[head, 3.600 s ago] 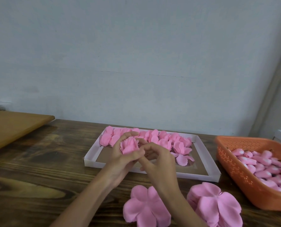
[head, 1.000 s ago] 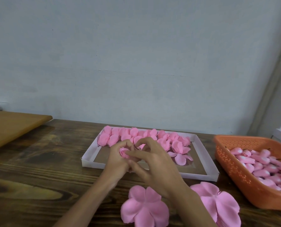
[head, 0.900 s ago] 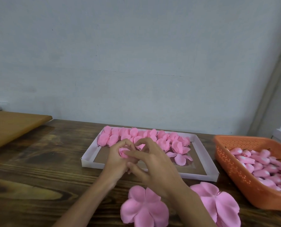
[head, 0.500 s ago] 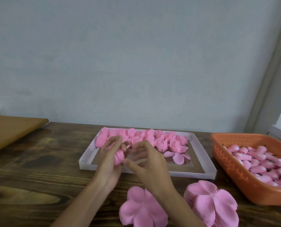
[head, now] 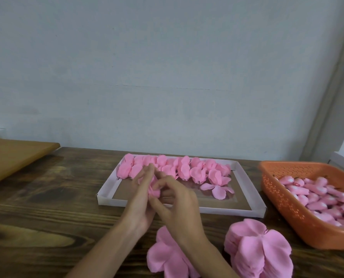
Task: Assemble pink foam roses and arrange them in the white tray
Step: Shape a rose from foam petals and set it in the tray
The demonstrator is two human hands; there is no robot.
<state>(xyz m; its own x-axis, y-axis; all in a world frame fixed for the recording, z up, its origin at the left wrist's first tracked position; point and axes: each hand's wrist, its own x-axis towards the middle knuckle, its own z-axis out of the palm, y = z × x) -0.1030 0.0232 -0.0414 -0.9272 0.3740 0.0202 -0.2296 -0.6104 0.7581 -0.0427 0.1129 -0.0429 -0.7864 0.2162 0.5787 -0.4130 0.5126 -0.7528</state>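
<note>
Both hands meet over the near left part of the white tray (head: 249,212). My left hand (head: 140,199) holds a pink foam rose (head: 154,189), its fingers stretched along the rose's far side. My right hand (head: 178,205) pinches the rose from the right with thumb and curled fingers. A row of finished pink roses (head: 175,168) lines the tray's far edge, and one open flat petal piece (head: 217,188) lies in front of them on the right. Much of the held rose is hidden by my fingers.
Two stacks of flat pink petal pieces lie on the dark wooden table, one (head: 167,257) under my right forearm and a taller one (head: 259,249) to its right. An orange basket (head: 283,203) of pink buds stands at the right. A light wooden board (head: 12,155) sits at the left.
Both hands stayed together on the rose and shifted slightly toward the tray's left part. The left fingers have straightened along the rose while the right keeps pinching it.
</note>
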